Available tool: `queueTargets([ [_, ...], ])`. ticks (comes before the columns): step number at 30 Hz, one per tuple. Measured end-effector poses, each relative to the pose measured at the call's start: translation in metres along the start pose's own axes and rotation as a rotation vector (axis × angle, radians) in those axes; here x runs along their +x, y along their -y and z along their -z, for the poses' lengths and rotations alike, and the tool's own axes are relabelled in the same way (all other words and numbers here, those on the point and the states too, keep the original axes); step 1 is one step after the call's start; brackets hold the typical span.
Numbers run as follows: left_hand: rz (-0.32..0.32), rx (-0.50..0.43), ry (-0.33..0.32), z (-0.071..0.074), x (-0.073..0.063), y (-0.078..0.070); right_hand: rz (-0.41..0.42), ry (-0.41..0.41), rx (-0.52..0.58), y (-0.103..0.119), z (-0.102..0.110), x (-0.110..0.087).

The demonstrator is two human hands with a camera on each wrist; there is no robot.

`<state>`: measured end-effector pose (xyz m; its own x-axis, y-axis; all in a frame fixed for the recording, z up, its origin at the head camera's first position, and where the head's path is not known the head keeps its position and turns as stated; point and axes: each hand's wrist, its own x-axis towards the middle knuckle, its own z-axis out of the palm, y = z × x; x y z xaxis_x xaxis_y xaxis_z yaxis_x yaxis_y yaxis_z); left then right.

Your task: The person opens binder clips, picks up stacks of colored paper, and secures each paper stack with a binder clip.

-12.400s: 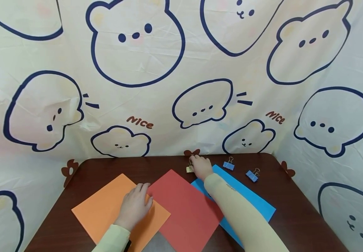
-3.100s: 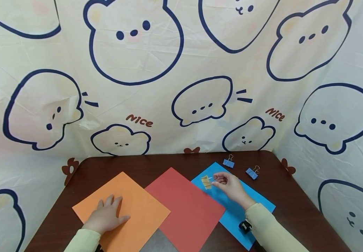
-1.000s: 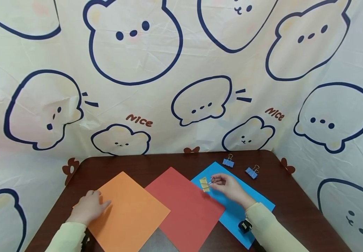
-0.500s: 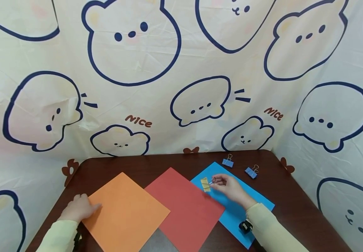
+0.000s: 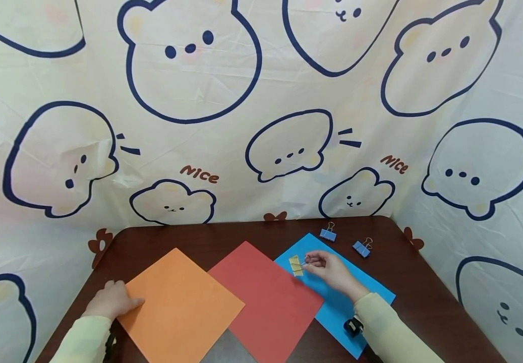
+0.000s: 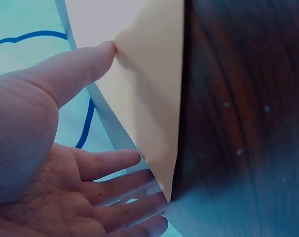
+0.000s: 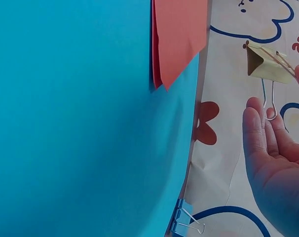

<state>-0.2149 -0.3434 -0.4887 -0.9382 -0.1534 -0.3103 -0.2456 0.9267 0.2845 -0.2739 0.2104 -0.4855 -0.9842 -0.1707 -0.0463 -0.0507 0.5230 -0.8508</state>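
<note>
My left hand [image 5: 111, 301] is at the left corner of an orange paper sheet [image 5: 184, 302]. In the left wrist view, its thumb [image 6: 100, 57] presses on the sheet while the straight fingers [image 6: 115, 165] lie along the edge, near the corner. Over a blue sheet [image 5: 336, 315], my right hand [image 5: 334, 272] holds a yellow binder clip [image 5: 295, 265] by its wire handles. The right wrist view shows the clip [image 7: 273, 66] with one handle at the fingertips and the other at the thumb. Between orange and blue lies a red sheet [image 5: 266, 297], overlapping both in the head view.
Two blue binder clips [image 5: 328, 233] lie at the back right of the dark wooden table [image 5: 152, 242]. A grey patch [image 5: 227, 348] shows between the orange and red sheets. A curtain [image 5: 225, 101] with cartoon bears hangs behind and at both sides.
The right hand has taken the yellow clip from the table's back and brought it over the blue sheet. My left hand has moved left across the orange sheet to its corner.
</note>
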Motion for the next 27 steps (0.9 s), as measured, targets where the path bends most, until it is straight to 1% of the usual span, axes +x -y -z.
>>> queueTargets([
  [11,-0.031,0.037,-0.036,-0.0019,-0.0013,-0.0043,-0.010,0.007,0.030,-0.0028,-0.0020,0.0024],
  [20,-0.030,0.053,-0.053,-0.0024,-0.0024,-0.0055,-0.006,0.004,0.028,-0.0044,-0.0025,0.0032],
  [27,-0.013,0.053,-0.037,0.0006,-0.0060,-0.0079,-0.009,0.001,0.020,-0.0045,-0.0024,0.0033],
])
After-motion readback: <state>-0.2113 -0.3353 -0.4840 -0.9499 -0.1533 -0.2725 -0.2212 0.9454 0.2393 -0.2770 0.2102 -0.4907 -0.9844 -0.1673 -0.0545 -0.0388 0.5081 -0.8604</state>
